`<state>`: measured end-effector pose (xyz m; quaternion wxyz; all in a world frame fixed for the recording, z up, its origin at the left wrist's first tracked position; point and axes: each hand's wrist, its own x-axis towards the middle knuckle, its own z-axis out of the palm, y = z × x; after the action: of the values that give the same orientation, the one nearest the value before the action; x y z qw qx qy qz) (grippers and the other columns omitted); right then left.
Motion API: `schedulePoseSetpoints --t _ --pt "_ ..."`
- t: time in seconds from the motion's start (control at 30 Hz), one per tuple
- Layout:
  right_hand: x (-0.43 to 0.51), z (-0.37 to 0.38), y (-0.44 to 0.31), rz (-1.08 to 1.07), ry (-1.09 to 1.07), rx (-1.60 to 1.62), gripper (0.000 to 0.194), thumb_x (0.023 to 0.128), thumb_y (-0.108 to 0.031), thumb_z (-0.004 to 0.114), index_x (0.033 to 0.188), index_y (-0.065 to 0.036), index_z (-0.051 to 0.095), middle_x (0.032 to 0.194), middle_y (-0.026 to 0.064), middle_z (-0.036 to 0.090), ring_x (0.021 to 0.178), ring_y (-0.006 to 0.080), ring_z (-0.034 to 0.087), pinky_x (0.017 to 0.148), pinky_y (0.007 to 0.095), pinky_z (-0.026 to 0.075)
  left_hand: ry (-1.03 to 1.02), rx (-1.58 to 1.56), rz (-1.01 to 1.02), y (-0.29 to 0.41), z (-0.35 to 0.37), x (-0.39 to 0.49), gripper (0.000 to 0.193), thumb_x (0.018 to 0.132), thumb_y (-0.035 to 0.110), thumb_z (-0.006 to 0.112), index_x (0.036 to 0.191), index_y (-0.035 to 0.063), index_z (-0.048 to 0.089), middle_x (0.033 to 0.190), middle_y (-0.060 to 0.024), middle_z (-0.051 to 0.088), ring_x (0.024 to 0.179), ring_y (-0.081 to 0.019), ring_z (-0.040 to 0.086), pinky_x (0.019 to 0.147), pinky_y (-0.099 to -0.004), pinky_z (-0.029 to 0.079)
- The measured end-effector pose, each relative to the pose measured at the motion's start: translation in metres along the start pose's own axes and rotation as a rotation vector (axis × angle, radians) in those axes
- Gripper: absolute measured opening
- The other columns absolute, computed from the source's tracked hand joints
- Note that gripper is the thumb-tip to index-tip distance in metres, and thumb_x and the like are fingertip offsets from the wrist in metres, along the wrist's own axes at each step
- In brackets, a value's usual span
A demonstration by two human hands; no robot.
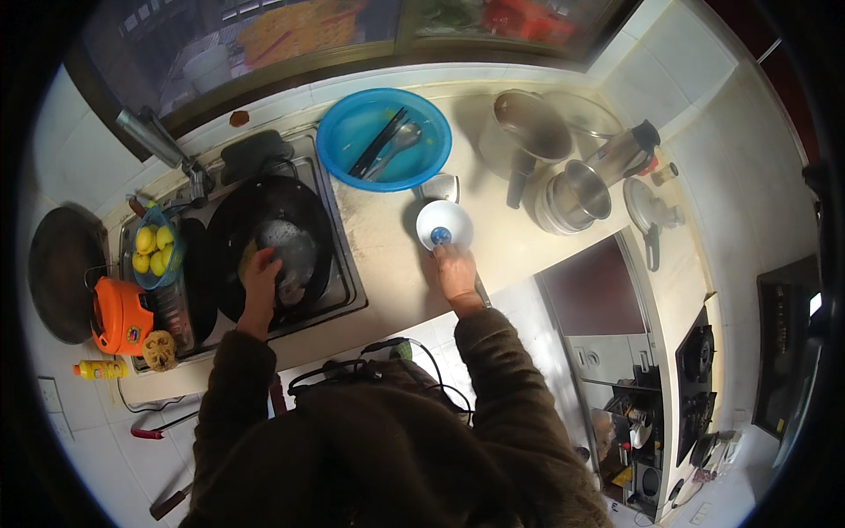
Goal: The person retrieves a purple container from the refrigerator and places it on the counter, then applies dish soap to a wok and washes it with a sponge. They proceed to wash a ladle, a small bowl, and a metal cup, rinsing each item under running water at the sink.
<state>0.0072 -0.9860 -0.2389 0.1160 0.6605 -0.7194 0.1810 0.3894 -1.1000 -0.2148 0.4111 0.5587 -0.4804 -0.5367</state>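
Observation:
My left hand [261,280] is over the near left part of a black wok [228,218] that sits in the steel sink and holds foamy water. Something yellowish shows beside its fingers; whether they grip it is unclear. With its fingers on the near rim, my right hand [455,267] touches a white bowl [459,218] on the counter; a blue mark or object shows inside the bowl. Close behind the bowl is another small pale vessel [441,188]. A blue plastic basin [330,155] with water, dark chopsticks and a metal ladle or spoon stands farther back.
Left of the wok are a blue basket [157,280] of yellow-green fruit, an orange appliance [119,317], a loofah sponge [159,350] and a yellow bottle [99,369]. A pressure cooker pot [498,142], steel pot [581,191], thermos [617,158] and cooker lid [643,204] stand at right.

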Motion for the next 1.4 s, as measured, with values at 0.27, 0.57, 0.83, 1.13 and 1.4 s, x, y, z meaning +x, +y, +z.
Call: schedulePoseSetpoints --t 0.27,0.57,0.83,1.13,1.4 --pt "0.044 -0.005 0.060 -0.012 -0.017 0.017 0.016 0.074 -0.025 0.070 0.082 -0.012 0.066 0.088 0.0050 0.063 0.088 0.0256 0.058 0.072 0.0380 0.047 0.049 0.089 -0.020 0.024 0.034 -0.018 0.037 0.086 0.012 0.062 0.120 -0.0015 0.056 0.116 -0.0110 0.058 0.109 -0.0204 0.053 0.094 -0.0300 0.040" --pt "0.044 -0.143 0.175 0.705 0.498 -0.266 0.066 0.069 -0.031 0.081 0.127 -0.009 0.057 0.135 0.0258 0.047 0.125 0.0439 0.043 0.097 0.0476 0.041 0.048 0.074 -0.084 0.014 0.037 -0.020 0.037 0.086 0.013 0.063 0.120 0.0008 0.056 0.111 -0.0067 0.059 0.099 -0.0162 0.055 0.085 -0.0277 0.043" --pt "0.014 -0.137 0.220 0.507 0.513 0.069 0.024 0.069 -0.012 0.077 0.086 -0.003 0.063 0.104 0.0185 0.058 0.089 0.0381 0.060 0.076 0.0431 0.049 0.102 0.094 -0.078 0.006 0.040 -0.025 0.037 0.085 0.013 0.064 0.120 0.0020 0.056 0.108 -0.0062 0.060 0.098 -0.0159 0.055 0.085 -0.0283 0.043" --pt "0.011 -0.212 0.143 0.272 0.453 0.094 0.026 0.066 -0.008 0.080 0.083 -0.004 0.062 0.101 0.0161 0.059 0.085 0.0363 0.061 0.067 0.0405 0.051 0.213 0.143 -0.013 -0.010 -0.004 -0.027 0.035 0.082 0.014 0.068 0.114 0.0010 0.061 0.109 -0.0106 0.062 0.100 -0.0202 0.057 0.084 -0.0308 0.046" --pt "0.041 -0.235 -0.001 0.090 0.037 0.387 0.034 0.069 -0.023 0.083 0.080 0.000 0.060 0.086 0.0147 0.057 0.068 0.0286 0.057 0.055 0.0348 0.045 0.389 0.609 0.163 -0.029 -0.076 -0.079 0.041 0.075 0.024 0.072 0.112 0.0098 0.064 0.109 -0.0156 0.058 0.101 -0.0339 0.053 0.090 -0.0437 0.041"
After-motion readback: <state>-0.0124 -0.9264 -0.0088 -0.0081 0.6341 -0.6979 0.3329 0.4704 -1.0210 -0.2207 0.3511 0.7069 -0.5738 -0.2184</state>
